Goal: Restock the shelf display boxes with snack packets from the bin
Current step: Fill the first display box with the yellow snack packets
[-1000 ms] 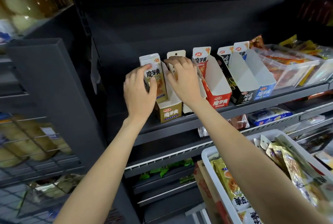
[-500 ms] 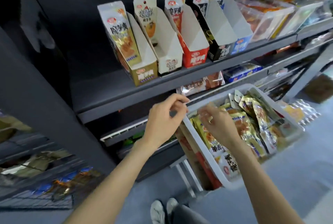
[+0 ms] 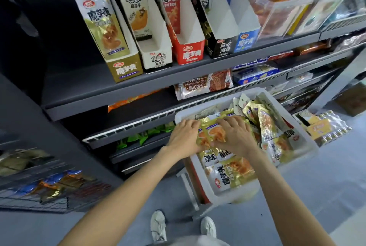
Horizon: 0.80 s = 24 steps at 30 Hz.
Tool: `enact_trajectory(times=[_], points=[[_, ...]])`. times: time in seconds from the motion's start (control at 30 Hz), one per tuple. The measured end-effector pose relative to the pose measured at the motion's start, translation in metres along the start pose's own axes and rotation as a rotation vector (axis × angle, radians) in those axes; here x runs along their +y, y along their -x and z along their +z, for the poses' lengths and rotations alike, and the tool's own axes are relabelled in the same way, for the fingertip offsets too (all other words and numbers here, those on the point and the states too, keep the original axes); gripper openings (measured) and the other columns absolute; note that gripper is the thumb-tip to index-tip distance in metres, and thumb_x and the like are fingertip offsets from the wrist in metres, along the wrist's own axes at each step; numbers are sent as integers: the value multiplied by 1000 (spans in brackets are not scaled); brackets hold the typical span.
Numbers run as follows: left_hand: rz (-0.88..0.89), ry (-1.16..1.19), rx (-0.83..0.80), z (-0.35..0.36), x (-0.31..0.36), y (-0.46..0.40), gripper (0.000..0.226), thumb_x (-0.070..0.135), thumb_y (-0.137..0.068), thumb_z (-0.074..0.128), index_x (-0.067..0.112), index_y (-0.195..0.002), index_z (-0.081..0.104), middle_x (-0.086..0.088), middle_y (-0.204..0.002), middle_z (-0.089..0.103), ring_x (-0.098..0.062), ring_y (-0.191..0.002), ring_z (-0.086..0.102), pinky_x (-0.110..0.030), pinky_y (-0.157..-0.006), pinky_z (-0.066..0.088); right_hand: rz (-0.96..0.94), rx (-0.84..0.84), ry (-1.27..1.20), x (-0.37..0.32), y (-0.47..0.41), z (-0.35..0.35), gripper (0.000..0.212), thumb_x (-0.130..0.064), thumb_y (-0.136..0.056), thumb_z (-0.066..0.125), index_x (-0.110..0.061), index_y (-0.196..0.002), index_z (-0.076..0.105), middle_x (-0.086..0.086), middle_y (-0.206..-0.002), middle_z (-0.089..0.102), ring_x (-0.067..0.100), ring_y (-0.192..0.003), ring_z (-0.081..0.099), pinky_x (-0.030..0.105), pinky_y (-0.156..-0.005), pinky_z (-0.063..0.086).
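White bin holds gold snack packets; both hands grip some.

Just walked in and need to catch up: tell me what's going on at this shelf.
A person is restocking. Both hands are down in the white bin: the left hand and right hand are gathering gold snack packets from the pile. On the shelf above, the gold display box looks full, while the white box and red box beside it look nearly empty.

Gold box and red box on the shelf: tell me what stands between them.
Head view: one white box stands between the gold box and the red box, open and looking nearly empty.
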<state>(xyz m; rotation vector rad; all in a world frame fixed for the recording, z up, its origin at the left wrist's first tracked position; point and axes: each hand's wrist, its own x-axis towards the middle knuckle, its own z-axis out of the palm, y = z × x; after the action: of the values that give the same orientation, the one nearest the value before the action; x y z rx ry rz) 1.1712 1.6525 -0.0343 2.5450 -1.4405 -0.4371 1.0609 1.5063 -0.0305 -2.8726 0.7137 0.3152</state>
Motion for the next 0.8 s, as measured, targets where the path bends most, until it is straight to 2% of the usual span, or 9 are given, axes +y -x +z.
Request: enact_trajectory(times=[0.1,0.17,0.33,0.4,0.5,0.57,0.63,0.7,0.8], points=[[-88,-139,-22,7,12,-8,105,65,-72,65,10,-148,18,-10,-148,32,-26,-135,30,-39,-112,19,4,-27,57,12,-8,-5,104,-75,-71,56,-19,-148,15,16,-148,31,36,-137,26,52,-110,23],[-145,-156,-42,9,18,-11,106,67,-68,67,12,-147,23,-10,-144,37,-26,-132,34,-38,-111,20,6,-18,95,16,-15,-8,108,-74,-70,57,-15,-149,12,19,-147,33,38,-139,24,54,-112,19],[-244,-7,-10,3,24,-15,92,53,-64,79,12,-135,38,-8,-134,48,-24,-121,46,-36,-105,32,-29,127,38,17,-24,-15,93,-65,-71,65,-7,-135,31,15,-133,50,31,-130,38,43,-107,28],[-282,139,19,0,26,-11,87,42,-67,81,16,-136,35,-7,-135,46,-25,-117,49,-35,-98,39,-65,173,-19,19,-23,-17,84,-63,-70,68,-10,-127,36,14,-127,52,31,-124,42,41,-103,34],[-320,341,176,-5,27,-4,74,28,-70,81,25,-127,35,-4,-116,62,-18,-89,61,-29,-72,48,-156,317,-72,25,-20,-19,73,-57,-71,71,-18,-123,37,10,-105,59,29,-102,52,39,-93,42],[-376,559,345,-9,27,3,73,20,-70,82,33,-125,35,0,-97,69,-11,-74,65,-27,-64,53,-202,334,-181,26,-15,-21,72,-44,-76,74,-24,-130,31,3,-76,60,25,-76,60,39,-87,47],[-457,830,492,-12,28,11,79,13,-68,84,34,-128,36,9,-90,67,2,-74,63,-13,-60,49,-197,289,-469,27,-11,-23,86,-25,-79,75,-28,-144,19,-4,-62,54,16,-58,57,32,-70,50],[-571,1086,616,-13,28,18,66,12,-69,82,22,-123,47,11,-93,66,-3,-87,64,-15,-69,49,-162,294,-804,30,-8,-28,79,-11,-82,71,-23,-145,26,-4,-72,61,9,-65,60,26,-62,52],[-618,1358,751,-20,25,29,20,13,-82,71,19,-100,65,4,-95,72,-16,-97,67,-37,-90,51,-163,304,-987,30,-8,-45,30,-11,-88,64,-19,-116,59,-4,-89,68,2,-78,62,17,-65,54]])
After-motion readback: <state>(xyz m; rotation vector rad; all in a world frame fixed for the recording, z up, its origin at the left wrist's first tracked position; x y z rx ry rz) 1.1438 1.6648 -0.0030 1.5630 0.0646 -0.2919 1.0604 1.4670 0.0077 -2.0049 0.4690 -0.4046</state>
